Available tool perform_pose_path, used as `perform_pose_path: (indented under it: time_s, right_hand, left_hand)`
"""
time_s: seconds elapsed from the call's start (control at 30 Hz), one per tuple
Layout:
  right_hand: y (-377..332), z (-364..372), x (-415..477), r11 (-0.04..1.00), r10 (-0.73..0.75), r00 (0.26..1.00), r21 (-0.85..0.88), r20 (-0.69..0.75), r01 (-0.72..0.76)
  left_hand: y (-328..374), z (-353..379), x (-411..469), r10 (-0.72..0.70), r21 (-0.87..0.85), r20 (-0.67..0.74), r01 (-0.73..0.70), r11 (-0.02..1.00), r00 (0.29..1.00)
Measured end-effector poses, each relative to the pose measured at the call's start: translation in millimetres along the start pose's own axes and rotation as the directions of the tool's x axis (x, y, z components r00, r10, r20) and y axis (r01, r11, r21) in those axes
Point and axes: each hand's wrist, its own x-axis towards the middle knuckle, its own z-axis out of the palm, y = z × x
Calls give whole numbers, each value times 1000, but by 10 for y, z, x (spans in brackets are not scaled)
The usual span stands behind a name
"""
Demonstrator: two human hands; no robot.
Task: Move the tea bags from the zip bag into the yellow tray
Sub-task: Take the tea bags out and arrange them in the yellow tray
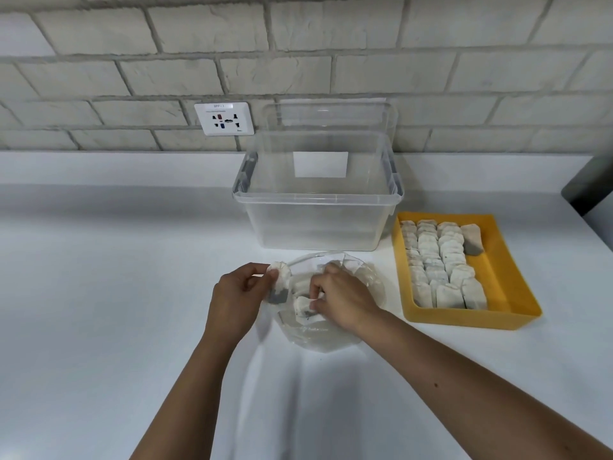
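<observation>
Tea bags (442, 263) already fill much of the yellow tray (510, 290) at right of the frame; a few remain in the zip bag (331, 333) at centre. My left hand (237, 295) pinches one bag, my right hand (345, 298) fingers close on another inside. Snagging the floppy bag mouth could spill them. Free room lies along the tray's right side.

- Low in the centre of the frame, a clear zip bag (326, 333) lies on the white table (99, 293).
- The left hand (237, 298) pinches a tea bag (279, 283) at the bag's left edge.
- The right hand (345, 298) reaches into the bag, fingers on another tea bag (303, 307).
- At right, a yellow tray (507, 293) holds rows of tea bags (441, 260).
- Behind, a clear plastic bin (318, 207) stands against the brick wall (298, 44).
</observation>
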Motion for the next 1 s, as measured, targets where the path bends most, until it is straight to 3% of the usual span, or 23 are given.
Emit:
perform_pose_path:
  time_s: [0.13,0.2,0.27,0.33,0.37,0.43,0.63,0.8,0.87,0.93,1.0]
  right_hand:
    - [95,-192,-204,997,-17,993,77,-113,26]
    - [134,-301,-301,970,52,977,244,-206,0]
    - [125,-389,-372,820,193,960,571,-201,-46]
    - [40,-426,-426,520,248,967,850,-54,-86]
    - [-3,-424,-448,419,244,970,901,5,-111]
    - [-64,-381,-470,371,250,967,918,45,-139]
    - [-51,-237,-429,428,347,936,898,-61,-100]
    - [-80,-149,-334,487,286,953,872,-103,-52]
    - [-49,-129,-254,626,242,955,780,-174,-16]
    - [18,-103,-166,863,113,963,505,-243,26]
    - [46,-65,-93,974,-40,990,217,-138,70]
  left_hand:
    - [41,-17,-10,-19,-27,-37,18,999,999]
    - [74,-17,-12,-26,-47,-49,24,999,998]
    - [132,32,-34,-26,-82,-47,22,996,999]
    - [198,126,-88,-15,-123,-26,12,992,1000]
    - [230,188,-121,-16,-151,-3,16,988,1000]
    - [286,314,-186,-56,-259,63,71,963,996]
    - [269,445,-274,-131,-383,169,187,905,977]
    - [254,375,-262,-86,-302,106,115,946,991]
    - [199,296,-176,-40,-182,14,42,982,999]
    - [146,194,-84,-11,-102,-56,5,995,998]
    - [130,115,-20,-8,-115,-93,-2,993,996]
